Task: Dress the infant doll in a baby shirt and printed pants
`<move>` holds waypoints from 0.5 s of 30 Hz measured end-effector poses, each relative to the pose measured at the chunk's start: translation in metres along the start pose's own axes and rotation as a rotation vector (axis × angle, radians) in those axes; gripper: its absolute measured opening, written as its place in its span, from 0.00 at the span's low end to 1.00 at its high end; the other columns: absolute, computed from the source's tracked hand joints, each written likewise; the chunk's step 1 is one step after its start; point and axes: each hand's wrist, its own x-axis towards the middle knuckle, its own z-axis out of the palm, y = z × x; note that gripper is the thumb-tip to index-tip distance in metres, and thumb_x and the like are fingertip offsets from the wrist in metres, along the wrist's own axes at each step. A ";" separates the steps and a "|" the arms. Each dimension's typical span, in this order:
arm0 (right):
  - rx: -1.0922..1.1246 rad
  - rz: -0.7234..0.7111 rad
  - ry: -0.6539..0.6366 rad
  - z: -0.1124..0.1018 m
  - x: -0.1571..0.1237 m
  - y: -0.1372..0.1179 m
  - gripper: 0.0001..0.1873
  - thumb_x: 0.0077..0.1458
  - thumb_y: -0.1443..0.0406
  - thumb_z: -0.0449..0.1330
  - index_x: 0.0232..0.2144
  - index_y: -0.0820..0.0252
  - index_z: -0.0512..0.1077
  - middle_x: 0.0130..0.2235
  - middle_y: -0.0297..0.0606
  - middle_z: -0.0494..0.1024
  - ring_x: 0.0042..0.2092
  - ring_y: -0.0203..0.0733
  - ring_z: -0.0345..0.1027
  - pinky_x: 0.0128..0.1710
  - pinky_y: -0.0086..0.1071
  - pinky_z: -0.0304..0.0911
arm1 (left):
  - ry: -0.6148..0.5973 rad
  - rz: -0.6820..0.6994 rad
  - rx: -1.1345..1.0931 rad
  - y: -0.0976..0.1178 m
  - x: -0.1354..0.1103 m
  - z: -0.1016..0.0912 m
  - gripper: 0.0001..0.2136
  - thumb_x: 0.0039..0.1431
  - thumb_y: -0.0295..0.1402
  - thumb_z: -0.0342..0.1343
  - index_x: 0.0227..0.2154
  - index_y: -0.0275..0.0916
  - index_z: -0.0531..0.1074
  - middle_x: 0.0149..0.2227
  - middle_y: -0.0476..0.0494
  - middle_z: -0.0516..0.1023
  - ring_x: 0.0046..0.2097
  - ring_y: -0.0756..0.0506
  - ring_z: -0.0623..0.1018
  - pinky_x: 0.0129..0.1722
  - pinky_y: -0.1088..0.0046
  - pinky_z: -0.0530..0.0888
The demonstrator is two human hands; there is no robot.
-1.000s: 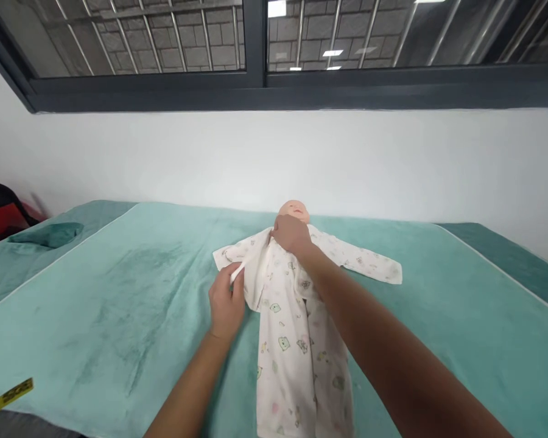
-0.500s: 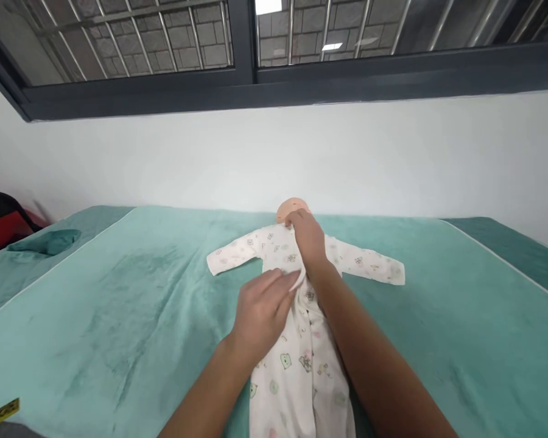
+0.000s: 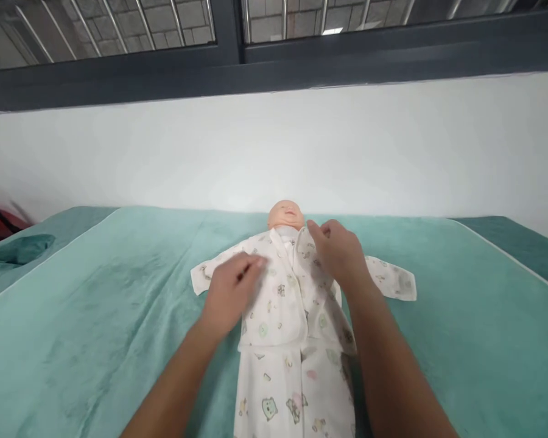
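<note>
Lying doll: a baby doll is on its back near the far edge of the towel, head toward the wall, face up.
Sleepsuit: a white sleepsuit printed with small animals covers the doll from the neck down. Both sleeves are spread flat to the sides, and the legs run toward the camera and out of view.
Left hand: the left hand rests palm down on the front flap over the doll's chest. Its fingers are spread and released, flat on the cloth and a little blurred.
Right hand: the right hand sits on the other front flap, just beside the collar. Its fingers are bent at the flap's edge; whether they actually pinch the cloth I cannot tell.
Towel: a light teal towel lies over the surface, with a darker green cover showing past its edges.
Left edge: a dark green folded cloth lies well apart from the doll.
Background: a white wall stands under a dark-framed window.
</note>
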 end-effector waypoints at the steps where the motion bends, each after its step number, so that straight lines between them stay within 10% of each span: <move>1: -0.020 0.012 -0.058 0.000 -0.001 -0.002 0.23 0.60 0.46 0.48 0.23 0.54 0.59 0.26 0.37 0.70 0.27 0.40 0.59 0.29 0.34 0.50 | 0.038 -0.046 0.034 -0.004 0.014 0.005 0.13 0.64 0.36 0.48 0.36 0.41 0.78 0.33 0.47 0.78 0.35 0.47 0.76 0.36 0.70 0.72; 15: -0.093 0.018 -0.134 0.022 0.013 -0.003 0.14 0.56 0.53 0.53 0.25 0.54 0.63 0.30 0.38 0.74 0.30 0.41 0.62 0.28 0.33 0.50 | -0.092 -0.052 -0.017 -0.004 0.088 0.049 0.14 0.62 0.35 0.48 0.33 0.44 0.80 0.33 0.47 0.76 0.40 0.45 0.75 0.41 0.69 0.71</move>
